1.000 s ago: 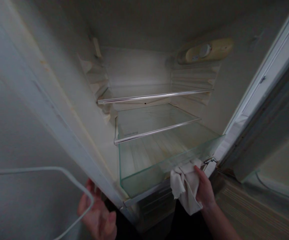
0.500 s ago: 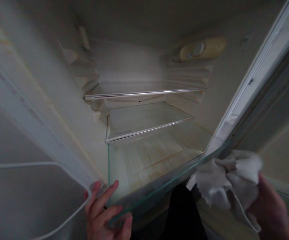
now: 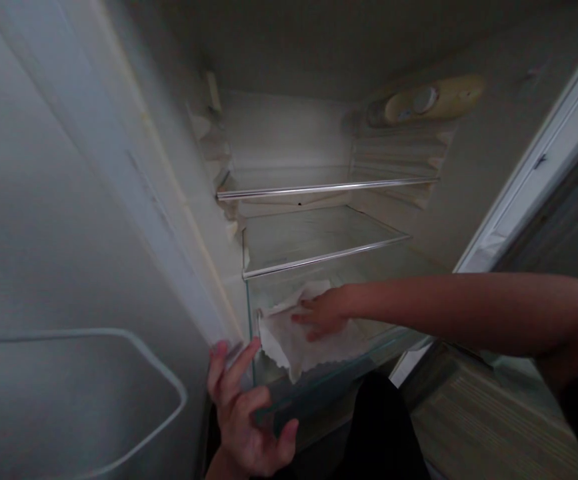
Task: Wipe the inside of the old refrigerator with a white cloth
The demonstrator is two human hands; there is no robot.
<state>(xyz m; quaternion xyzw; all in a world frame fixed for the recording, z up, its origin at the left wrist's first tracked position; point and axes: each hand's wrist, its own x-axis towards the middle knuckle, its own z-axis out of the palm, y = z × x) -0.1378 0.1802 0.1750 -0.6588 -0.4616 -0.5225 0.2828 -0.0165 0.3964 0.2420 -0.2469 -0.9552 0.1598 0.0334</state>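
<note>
I look into an open fridge with nothing on its shelves. My right hand [image 3: 321,313] reaches in from the right and presses a white cloth [image 3: 293,337] flat onto the lowest glass shelf [image 3: 389,337], near its left side. My left hand [image 3: 246,410] holds the front left corner of that glass shelf, thumb under the edge and fingers spread upward beside the fridge's left wall.
Two more glass shelves with metal front trims [image 3: 326,257] [image 3: 326,189] sit above. A yellowed thermostat housing [image 3: 426,100] is on the upper right wall. The open door [image 3: 69,267] with a white wire rail [image 3: 119,337] stands to the left. Wooden floor [image 3: 493,427] lies lower right.
My right hand swung in from the right with the bunched cloth and spread it on the lowest glass shelf. My left hand kept its hold on the shelf's front corner.
</note>
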